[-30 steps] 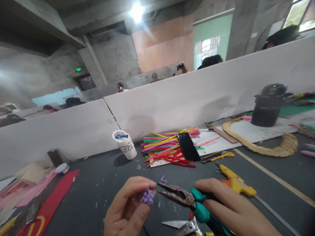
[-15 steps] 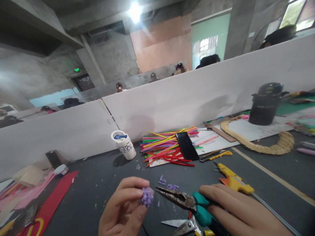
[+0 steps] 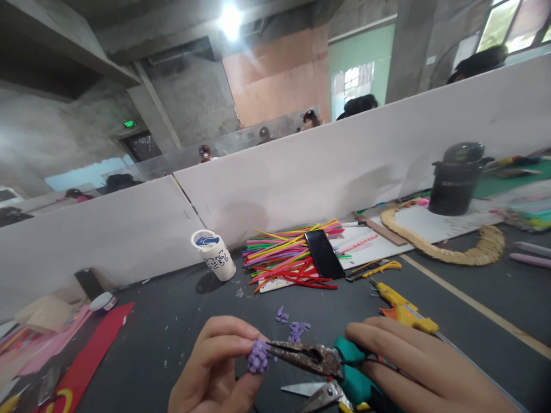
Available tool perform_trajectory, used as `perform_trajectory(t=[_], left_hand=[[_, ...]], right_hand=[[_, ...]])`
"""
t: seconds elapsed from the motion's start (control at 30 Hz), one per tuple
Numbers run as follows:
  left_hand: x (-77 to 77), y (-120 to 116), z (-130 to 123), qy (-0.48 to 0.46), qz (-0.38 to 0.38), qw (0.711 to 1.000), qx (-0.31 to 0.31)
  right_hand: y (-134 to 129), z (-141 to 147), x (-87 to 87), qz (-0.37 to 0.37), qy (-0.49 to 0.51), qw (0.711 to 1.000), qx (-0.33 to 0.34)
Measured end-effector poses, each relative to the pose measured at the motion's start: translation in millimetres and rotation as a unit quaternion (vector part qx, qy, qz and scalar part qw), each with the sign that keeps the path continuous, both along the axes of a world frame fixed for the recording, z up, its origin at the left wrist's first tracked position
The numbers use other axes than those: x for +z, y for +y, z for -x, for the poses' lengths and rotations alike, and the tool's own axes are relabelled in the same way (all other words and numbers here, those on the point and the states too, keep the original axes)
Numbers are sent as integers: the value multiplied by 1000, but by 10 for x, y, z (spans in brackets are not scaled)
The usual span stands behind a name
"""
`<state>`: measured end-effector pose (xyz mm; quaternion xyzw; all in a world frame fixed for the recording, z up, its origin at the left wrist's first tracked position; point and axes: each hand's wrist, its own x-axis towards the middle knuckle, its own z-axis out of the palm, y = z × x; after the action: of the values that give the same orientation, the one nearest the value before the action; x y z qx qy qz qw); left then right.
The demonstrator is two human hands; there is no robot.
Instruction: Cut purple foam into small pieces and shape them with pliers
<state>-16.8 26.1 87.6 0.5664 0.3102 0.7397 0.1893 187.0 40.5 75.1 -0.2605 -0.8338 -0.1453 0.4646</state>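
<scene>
Between thumb and fingers my left hand [image 3: 217,364] pinches a small purple cluster [image 3: 258,357] made of many little pieces. My right hand [image 3: 408,361] is wrapped round the green handles of needle-nose pliers [image 3: 310,357]. The tips of the pliers meet the upper right side of the cluster; whether they grip a piece of it I cannot tell. Loose purple pieces [image 3: 298,331] lie on the dark table just behind the pliers. Below the pliers lie scissors [image 3: 321,396] with yellow handles, partly hidden by my right hand and the pliers.
Behind my hands are a white cup [image 3: 214,258], a pile of coloured pipe cleaners [image 3: 275,252] and a black phone [image 3: 324,254]. To the right lie a yellow glue gun [image 3: 407,310] and a curved tan strip [image 3: 443,252]. A white partition [image 3: 293,178] closes the back.
The pliers' tips have moved left and now reach the purple cluster, from which they stood slightly apart. My left hand has shifted slightly down. The camera view has moved a little.
</scene>
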Motion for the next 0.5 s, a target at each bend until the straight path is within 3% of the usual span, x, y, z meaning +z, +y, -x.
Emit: perform_trajectory(t=[0.17, 0.3, 0.5], left_hand=[[8, 0, -27, -14, 4, 1000, 14], [36, -9, 21, 25, 22, 999, -22], [18, -16, -25, -3, 17, 1000, 15]], right_hand=[[19, -19, -1, -20, -13, 1000, -15], [19, -36, -6, -43, -20, 999, -23], [5, -43, 30, -16, -21, 1000, -14]])
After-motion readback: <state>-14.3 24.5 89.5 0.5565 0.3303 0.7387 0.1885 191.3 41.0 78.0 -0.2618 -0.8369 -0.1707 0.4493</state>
